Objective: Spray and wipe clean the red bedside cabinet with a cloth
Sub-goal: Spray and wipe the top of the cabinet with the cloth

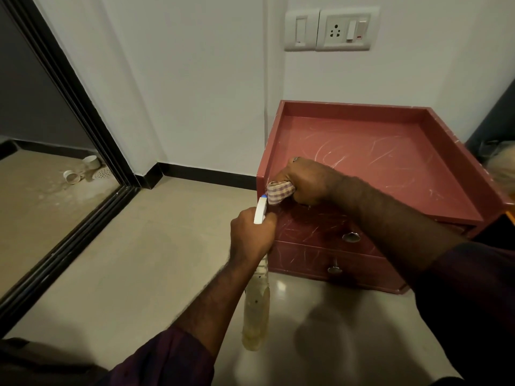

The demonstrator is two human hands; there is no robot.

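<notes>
Right hand (303,181) was fisted round a bunched checked cloth (280,192), which it pressed against the near-left corner of the red bedside cabinet (348,107), at the front edge above the upper drawer. A ring showed on one finger.

Left hand (252,235) gripped the neck of a spray bottle (256,307). The bottle hung down over the floor, just left of the cabinet front. Its white trigger head (260,211) with a blue tip sat directly below the cloth, touching or nearly so; could not tell which. The hands were close together, left nearer and lower than right.

Cabinet: the top was recessed, with a raised rim on the left, far and right sides. Pale scratch marks covered the top and both drawer fronts. Each drawer had one metal knob, upper (351,236) and lower (334,269).

Room: the cabinet stood against a white wall, below a switch-and-socket plate (331,29). The floor tile (139,260) was beige and glossy, with black skirting. At left a black door frame (83,107) opened onto a rougher floor with a round drain (102,173) and white pipe fittings (72,176).
</notes>
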